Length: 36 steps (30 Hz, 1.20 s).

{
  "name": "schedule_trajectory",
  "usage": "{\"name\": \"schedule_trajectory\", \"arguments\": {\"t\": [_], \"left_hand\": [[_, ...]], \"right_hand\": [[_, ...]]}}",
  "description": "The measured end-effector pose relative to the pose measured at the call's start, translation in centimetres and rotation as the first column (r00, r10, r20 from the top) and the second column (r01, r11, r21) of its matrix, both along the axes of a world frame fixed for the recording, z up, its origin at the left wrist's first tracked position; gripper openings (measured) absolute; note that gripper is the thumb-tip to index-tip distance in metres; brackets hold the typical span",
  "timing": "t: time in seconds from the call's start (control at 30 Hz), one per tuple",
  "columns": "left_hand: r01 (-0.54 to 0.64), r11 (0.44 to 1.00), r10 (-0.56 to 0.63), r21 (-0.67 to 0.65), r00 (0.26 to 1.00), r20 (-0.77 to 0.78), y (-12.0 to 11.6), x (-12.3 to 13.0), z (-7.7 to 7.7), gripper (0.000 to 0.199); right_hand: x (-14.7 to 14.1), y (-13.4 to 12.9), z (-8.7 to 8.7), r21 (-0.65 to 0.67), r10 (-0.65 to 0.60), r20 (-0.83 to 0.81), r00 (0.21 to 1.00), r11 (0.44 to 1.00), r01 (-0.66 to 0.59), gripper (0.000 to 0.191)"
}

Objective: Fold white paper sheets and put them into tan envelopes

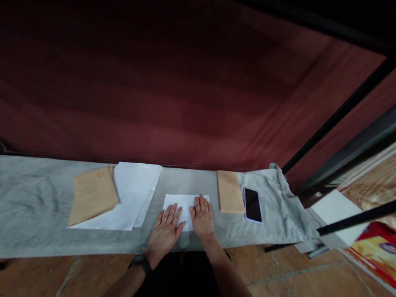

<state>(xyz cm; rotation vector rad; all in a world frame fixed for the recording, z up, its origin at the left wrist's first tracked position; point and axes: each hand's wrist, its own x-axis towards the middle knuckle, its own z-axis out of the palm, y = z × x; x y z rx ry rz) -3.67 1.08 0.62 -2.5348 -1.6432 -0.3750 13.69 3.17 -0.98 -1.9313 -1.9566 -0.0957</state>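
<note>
A white sheet of paper (186, 203), which looks folded, lies on the grey cloth right in front of me. My left hand (167, 227) rests flat on its left part, fingers stretched out and holding nothing. On the right part lies my right hand (202, 216), also flat with the fingers extended. Both palms cover much of the paper's near side. To the left are white paper sheets (131, 203), partly under brown envelopes (94, 192). A stack of brown envelopes (231, 192) sits to the right of my right hand.
A phone (253, 205) with a dark screen lies beyond the right-hand envelopes. Grey cloth (21, 197) covers the narrow table. Behind it rises a dark red wall (154, 93). A red and yellow box (383, 257) and black metal bars (341, 115) stand at the right.
</note>
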Motion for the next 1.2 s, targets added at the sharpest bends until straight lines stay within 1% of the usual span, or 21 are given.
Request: {"name": "schedule_trajectory", "arguments": {"t": [0.1,0.2,0.37,0.53,0.6,0.7,0.83,0.9,0.97,1.03,1.1,1.13,1.2], "left_hand": [[0.002,1.0,-0.002,0.004,1.0,0.014,-0.1,0.0,0.0,0.058],[0.004,1.0,-0.004,0.003,0.999,0.033,-0.1,0.0,0.0,0.058],[0.014,1.0,-0.014,-0.002,1.0,0.027,-0.1,-0.1,0.0,0.06],[0.022,1.0,-0.022,-0.011,0.999,0.034,-0.2,-0.1,0.2,0.067],[0.022,1.0,-0.021,-0.013,0.999,0.036,-0.2,0.0,0.2,0.067],[0.016,1.0,-0.016,-0.014,1.0,0.024,-0.2,0.0,0.2,0.067],[0.013,1.0,-0.013,-0.014,1.0,0.016,-0.3,0.1,0.3,0.067],[0.014,1.0,-0.014,-0.015,1.0,0.022,-0.3,0.0,0.4,0.067],[0.015,1.0,-0.014,-0.017,0.999,0.036,-0.3,0.0,0.4,0.066],[0.018,1.0,-0.017,-0.022,0.999,0.047,-0.3,-0.1,0.3,0.066],[0.017,0.999,-0.015,-0.028,0.999,0.052,-0.2,-0.1,0.3,0.066],[0.015,0.999,-0.013,-0.031,0.999,0.052,-0.2,0.0,0.3,0.066],[0.013,0.999,-0.012,-0.038,0.999,0.049,-0.2,0.0,0.3,0.067]], "right_hand": [[0.8,-0.3,-0.1,0.039,-0.076,0.006,0.997,0.996,0.076,0.051],[1.8,-1.0,-0.3,0.108,-0.105,0.013,0.994,0.989,0.103,0.053],[3.4,-3.2,-0.8,0.169,-0.088,0.037,0.995,0.982,0.08,0.054],[3.8,-6.4,-1.0,0.186,-0.041,0.058,0.997,0.982,0.03,0.051],[3.7,-7.4,-0.8,0.187,-0.052,0.043,0.998,0.981,0.043,0.05],[3.4,-8.0,-0.1,0.158,-0.119,-0.006,0.993,0.98,0.118,0.046],[3.1,-7.4,1.4,0.06,-0.248,-0.056,0.967,0.966,0.251,0.038],[2.6,-6.9,1.9,0.043,-0.287,-0.054,0.956,0.956,0.289,0.036],[1.8,-6.5,2.1,0.079,-0.249,-0.05,0.967,0.964,0.252,0.039],[0.7,-6.2,2.0,0.13,-0.137,-0.043,0.99,0.981,0.142,0.042],[-0.3,-6.2,1.5,0.15,-0.033,-0.026,0.999,0.988,0.037,0.044],[-0.7,-6.3,1.3,0.149,-0.007,-0.016,1.0,0.989,0.009,0.044],[-1.0,-6.6,0.8,0.144,-0.008,0.003,1.0,0.99,0.008,0.045]]}}
